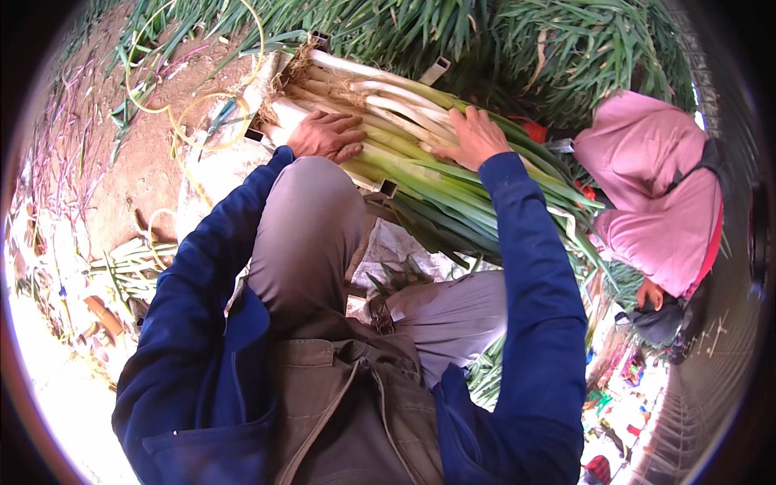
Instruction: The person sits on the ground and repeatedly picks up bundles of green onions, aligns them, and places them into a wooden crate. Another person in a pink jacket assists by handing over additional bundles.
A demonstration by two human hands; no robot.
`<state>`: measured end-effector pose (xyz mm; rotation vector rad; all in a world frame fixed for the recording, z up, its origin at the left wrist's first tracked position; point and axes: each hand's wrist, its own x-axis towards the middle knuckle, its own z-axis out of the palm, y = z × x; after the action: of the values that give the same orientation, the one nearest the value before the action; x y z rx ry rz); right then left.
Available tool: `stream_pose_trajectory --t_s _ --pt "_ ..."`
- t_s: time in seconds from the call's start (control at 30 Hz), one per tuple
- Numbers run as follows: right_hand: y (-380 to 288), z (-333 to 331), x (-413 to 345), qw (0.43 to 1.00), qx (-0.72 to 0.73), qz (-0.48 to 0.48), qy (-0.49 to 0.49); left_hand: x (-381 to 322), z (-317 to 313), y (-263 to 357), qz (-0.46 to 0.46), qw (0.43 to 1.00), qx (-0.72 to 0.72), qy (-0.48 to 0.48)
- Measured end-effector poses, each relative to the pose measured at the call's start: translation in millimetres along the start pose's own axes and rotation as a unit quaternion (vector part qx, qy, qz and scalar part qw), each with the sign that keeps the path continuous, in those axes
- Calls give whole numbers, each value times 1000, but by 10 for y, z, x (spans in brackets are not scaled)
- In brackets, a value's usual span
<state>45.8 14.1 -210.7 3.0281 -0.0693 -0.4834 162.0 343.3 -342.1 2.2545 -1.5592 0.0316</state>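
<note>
A thick row of long green onions [388,130] lies across a metal frame [388,189] before me, white stalks and roots to the left, green leaves to the right. My left hand [327,136] rests on the white stalks near the root end, fingers spread a little. My right hand [476,136] lies on the stalks farther right, where white turns to green, its fingers apart. Both palms face down on the onions, and neither hand is closed round a stalk. What lies under the palms is hidden.
Large heaps of green onion leaves [412,30] line the far side. A person in pink [648,157] bends at the right. Yellow strapping loops [170,109] hang at the left over bare soil [133,176]. Cut stalks [130,267] lie at the lower left.
</note>
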Motion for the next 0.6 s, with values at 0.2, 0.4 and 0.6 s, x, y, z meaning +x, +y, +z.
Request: stream_pose_trajectory --t_s 0.2,0.4,0.6 --pt "-156 159 100 999 16 -46 18 -96 67 -26 22 999 8 48" --pt "-4 334 458 990 123 -44 50 65 -104 0 15 999 -8 44" --pt "446 -88 624 955 290 -49 24 838 -372 -27 19 983 -183 -24"
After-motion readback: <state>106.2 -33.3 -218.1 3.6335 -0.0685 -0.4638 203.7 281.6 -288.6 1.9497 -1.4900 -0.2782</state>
